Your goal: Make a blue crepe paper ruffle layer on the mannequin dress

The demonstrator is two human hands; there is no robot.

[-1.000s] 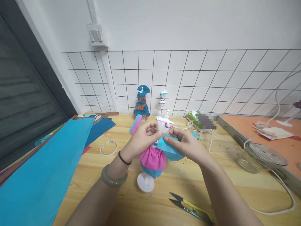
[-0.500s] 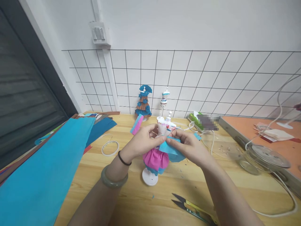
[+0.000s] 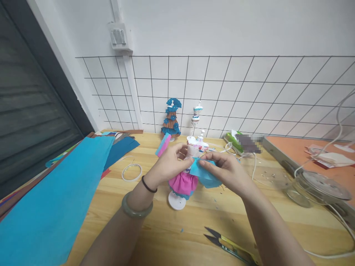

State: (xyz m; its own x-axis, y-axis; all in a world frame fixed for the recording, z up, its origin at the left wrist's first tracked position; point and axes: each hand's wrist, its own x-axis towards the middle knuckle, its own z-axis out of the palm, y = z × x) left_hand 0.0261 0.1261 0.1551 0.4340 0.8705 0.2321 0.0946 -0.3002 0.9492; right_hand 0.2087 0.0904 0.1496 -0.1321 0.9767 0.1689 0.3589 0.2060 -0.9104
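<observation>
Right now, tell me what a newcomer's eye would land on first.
Probably the big bright-blue sheet along the left side. Next, at centre, the small mannequin in a pink skirt, with the left hand at its torso and the right hand pinching blue paper at its waist.

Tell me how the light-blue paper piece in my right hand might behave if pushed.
Probably floppy: the light-blue paper piece curves and hangs below your right hand. Likely light and easily creased, since it looks thin.
</observation>
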